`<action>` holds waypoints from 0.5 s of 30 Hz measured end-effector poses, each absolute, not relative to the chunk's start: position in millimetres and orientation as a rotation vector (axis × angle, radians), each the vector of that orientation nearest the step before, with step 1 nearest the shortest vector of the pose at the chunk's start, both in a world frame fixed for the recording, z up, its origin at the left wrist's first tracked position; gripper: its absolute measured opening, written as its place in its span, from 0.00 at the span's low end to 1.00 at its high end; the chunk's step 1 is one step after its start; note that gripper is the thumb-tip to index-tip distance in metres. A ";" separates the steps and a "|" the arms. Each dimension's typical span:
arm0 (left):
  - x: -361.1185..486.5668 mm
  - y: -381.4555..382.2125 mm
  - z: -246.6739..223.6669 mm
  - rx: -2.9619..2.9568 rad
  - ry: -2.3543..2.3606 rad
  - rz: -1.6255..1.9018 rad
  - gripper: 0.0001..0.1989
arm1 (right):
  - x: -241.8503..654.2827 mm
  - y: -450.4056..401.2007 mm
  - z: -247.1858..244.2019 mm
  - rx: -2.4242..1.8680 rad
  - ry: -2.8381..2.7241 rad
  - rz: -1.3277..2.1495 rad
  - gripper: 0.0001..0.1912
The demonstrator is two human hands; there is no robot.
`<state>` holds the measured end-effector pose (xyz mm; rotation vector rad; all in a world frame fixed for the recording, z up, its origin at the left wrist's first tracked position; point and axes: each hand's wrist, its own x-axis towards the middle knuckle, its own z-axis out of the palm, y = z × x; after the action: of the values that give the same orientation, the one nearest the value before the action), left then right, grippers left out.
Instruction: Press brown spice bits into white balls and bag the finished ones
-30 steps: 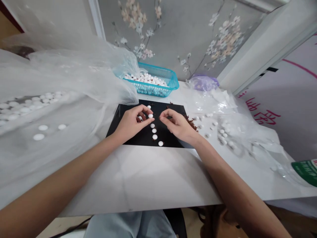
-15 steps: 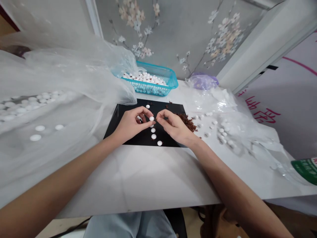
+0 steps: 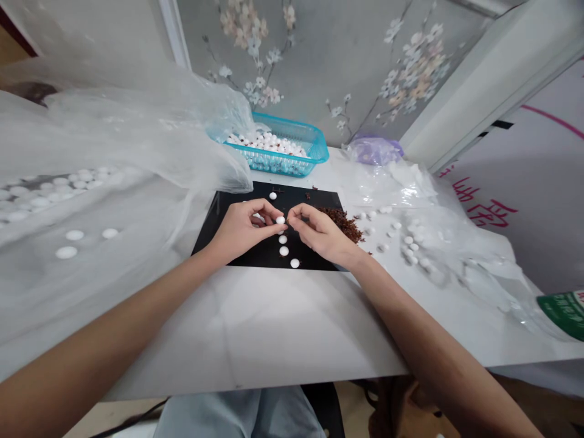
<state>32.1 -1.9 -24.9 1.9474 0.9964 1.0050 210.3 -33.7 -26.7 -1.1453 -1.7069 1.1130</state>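
Note:
Between the thumb and fingers of my left hand point(image 3: 244, 230) is a small white ball point(image 3: 280, 220), held above a black mat point(image 3: 246, 258). My right hand point(image 3: 322, 234) is pinched close beside the ball, on a tiny brown piece mostly hidden by the fingertips. Several white balls point(image 3: 283, 250) lie in a line on the mat below the hands, some with brown bits at their edges. One more ball point(image 3: 272, 196) rests near the mat's back edge. A heap of small brown pieces point(image 3: 349, 226) sits at the mat's right side, partly behind my right hand.
A blue basket point(image 3: 319, 149) of white balls with brown bits stands behind the mat. Clear plastic sheeting point(image 3: 137, 134) with white balls covers the left. On the right are loose white balls point(image 3: 410, 246), a clear bag point(image 3: 483, 267), a purple bag point(image 3: 376, 150) and a green-labelled item point(image 3: 563, 313).
The ball in my left hand has shifted very slightly, and the fingertips of both hands are a little closer together. Otherwise the scene looks the same.

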 end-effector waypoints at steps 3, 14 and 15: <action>32.5 -1.8 -26.7 1.893 0.984 1.026 0.07 | 210.9 -32.9 -27.1 -1.124 -1.682 1.160 0.11; 37.3 -12.8 -15.6 1.852 1.020 1.105 0.08 | 214.6 -33.6 -19.4 -0.991 -1.551 1.328 0.14; 37.6 -13.7 -15.0 1.847 1.022 1.111 0.08 | 214.9 -33.4 -20.3 -0.979 -1.542 1.339 0.14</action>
<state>37.6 -13.7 -15.0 1.8473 1.0217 1.1111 214.9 -33.4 -20.3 -0.9792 -1.5418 1.3392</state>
